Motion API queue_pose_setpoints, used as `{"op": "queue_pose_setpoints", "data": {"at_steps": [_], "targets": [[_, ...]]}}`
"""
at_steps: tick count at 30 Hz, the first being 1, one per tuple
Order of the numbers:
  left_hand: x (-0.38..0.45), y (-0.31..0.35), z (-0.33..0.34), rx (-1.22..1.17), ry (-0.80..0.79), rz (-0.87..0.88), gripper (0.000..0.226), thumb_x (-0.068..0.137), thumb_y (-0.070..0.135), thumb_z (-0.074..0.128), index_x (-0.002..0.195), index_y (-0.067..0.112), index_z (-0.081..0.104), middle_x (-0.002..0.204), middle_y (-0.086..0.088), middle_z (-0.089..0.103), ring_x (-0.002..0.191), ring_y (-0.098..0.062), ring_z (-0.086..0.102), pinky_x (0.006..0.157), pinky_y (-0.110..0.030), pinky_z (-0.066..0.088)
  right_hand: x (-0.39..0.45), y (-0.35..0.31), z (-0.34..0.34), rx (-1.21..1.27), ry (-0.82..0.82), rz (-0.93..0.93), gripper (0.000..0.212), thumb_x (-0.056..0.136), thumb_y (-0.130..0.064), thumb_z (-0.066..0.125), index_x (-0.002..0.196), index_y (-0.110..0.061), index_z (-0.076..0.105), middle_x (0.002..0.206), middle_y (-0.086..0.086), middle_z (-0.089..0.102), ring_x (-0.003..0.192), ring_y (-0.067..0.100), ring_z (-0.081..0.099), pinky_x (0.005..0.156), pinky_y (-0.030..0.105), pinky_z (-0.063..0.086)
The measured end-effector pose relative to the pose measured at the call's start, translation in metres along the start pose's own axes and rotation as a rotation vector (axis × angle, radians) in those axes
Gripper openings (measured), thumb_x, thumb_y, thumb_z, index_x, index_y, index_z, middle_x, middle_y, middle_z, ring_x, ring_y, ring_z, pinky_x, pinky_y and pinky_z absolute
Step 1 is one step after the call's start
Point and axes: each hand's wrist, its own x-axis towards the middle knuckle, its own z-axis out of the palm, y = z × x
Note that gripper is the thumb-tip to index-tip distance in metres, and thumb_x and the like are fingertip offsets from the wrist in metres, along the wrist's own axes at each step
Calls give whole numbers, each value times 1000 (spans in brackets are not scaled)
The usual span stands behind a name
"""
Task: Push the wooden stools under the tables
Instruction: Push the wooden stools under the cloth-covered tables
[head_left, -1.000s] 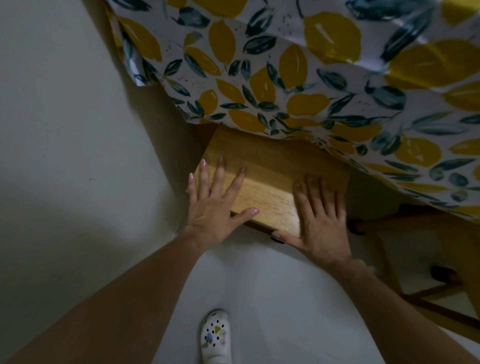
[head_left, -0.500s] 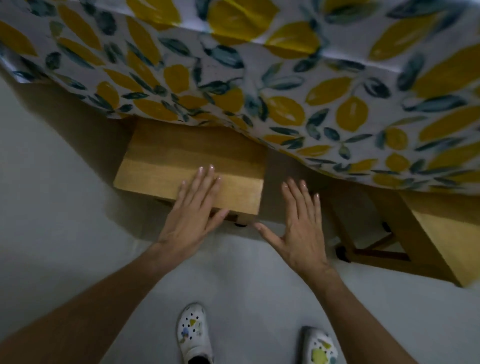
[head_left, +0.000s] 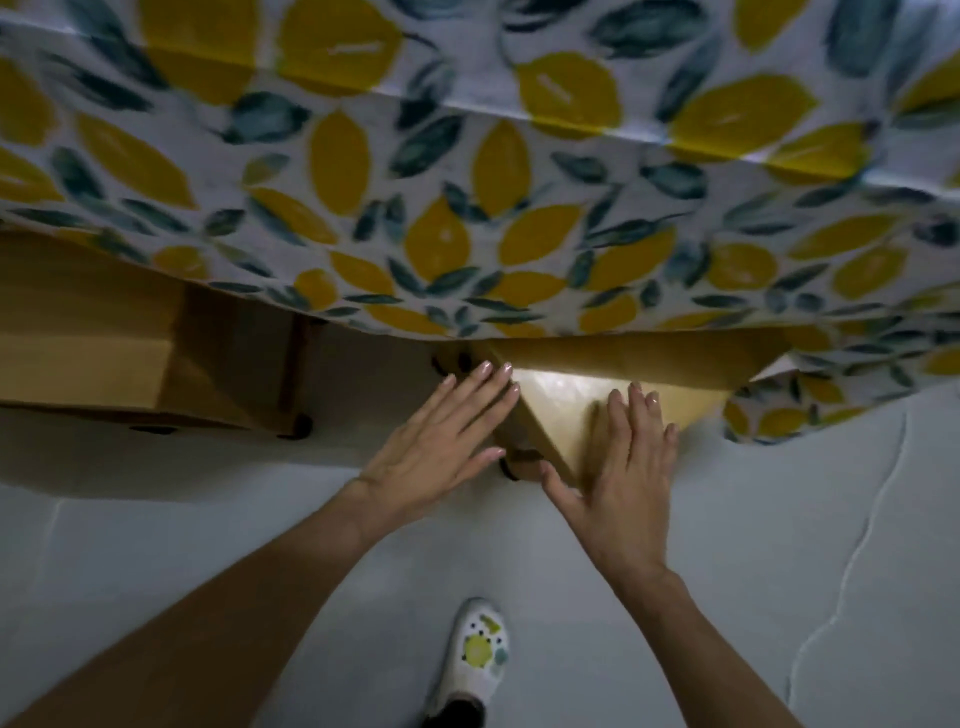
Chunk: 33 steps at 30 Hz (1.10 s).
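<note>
Your right hand (head_left: 626, 457) flat, fingers loosely spread on pale square wooden stool seat (head_left: 576, 405), centre frame, half under lemon-print tablecloth (head_left: 467, 218). Left hand (head_left: 447, 436) open at stool's left edge, contact unclear. Palms flat for pushing, not gripping. Second wooden stool (head_left: 104, 332) far left, mostly tucked.

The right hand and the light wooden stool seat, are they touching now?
Touching. The head view shows the right hand lying flat on the light wooden stool seat, with no gap under the fingers.

Both bare forearms are extended from the bottom edge toward frame centre. Left hand (head_left: 441, 431) is held flat, palm down, fingers together and straight. Right hand (head_left: 623, 467) is spread flat just right of it, thumb stuck out leftward.
</note>
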Motion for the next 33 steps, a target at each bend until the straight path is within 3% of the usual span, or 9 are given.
{"op": "queue_pose_setpoints", "data": {"at_steps": [2, 5, 11, 14, 23, 30, 33], "targets": [[24, 13, 8, 42, -20, -15, 60, 96, 43, 31, 145, 9, 31, 153, -12, 30, 142, -26, 25, 114, -40, 19, 8, 20, 1, -7, -45, -11, 98, 80, -61, 56, 149, -1, 21, 158, 19, 18, 148, 29, 8, 119, 51, 11], [46, 19, 15, 47, -61, -52, 63, 95, 47, 27, 147, 11, 25, 155, -12, 24, 144, -24, 15, 115, -39, 9, 13, 31, 12, 4, -104, -41, 104, 80, -65, 55, 151, -1, 14, 160, 18, 10, 149, 28, 2, 120, 49, 6], [52, 27, 11, -14, -122, -109, 63, 95, 49, 26, 147, 12, 26, 156, -11, 22, 144, -26, 18, 113, -45, 12, 14, 34, 17, 4, -125, -42, 106, 80, -66, 54, 151, 0, 12, 160, 19, 6, 149, 30, -1, 119, 51, 6], [53, 29, 8, -33, -131, -121, 67, 96, 53, 16, 147, 11, 28, 156, -12, 23, 144, -28, 19, 112, -46, 10, 14, 35, 16, -7, -136, -40, 107, 79, -67, 55, 151, -1, 10, 161, 18, 4, 149, 30, -2, 119, 51, 5], [50, 39, 5, -74, -112, -172, 68, 91, 51, 7, 150, 18, 6, 160, -4, 0, 146, -19, -8, 115, -38, -6, 14, 37, 14, -22, -188, -73, 109, 79, -70, 49, 152, -4, 3, 161, 17, -4, 148, 27, -10, 118, 44, -9], [51, 58, -1, -82, -159, -273, 58, 100, 38, 23, 151, 20, 1, 160, -2, -9, 145, -17, -14, 114, -39, -11, 11, 46, 5, -62, -198, -124, 106, 80, -73, 39, 152, -4, 4, 161, 17, -2, 149, 27, -7, 120, 45, -3], [45, 73, 0, -118, -159, -331, 58, 101, 38, 24, 151, 22, 0, 160, 0, -8, 145, -16, -14, 115, -40, -10, 7, 54, 2, -71, -206, -165, 105, 81, -72, 43, 152, -3, 5, 161, 17, -2, 149, 28, -6, 120, 46, 1]]}}
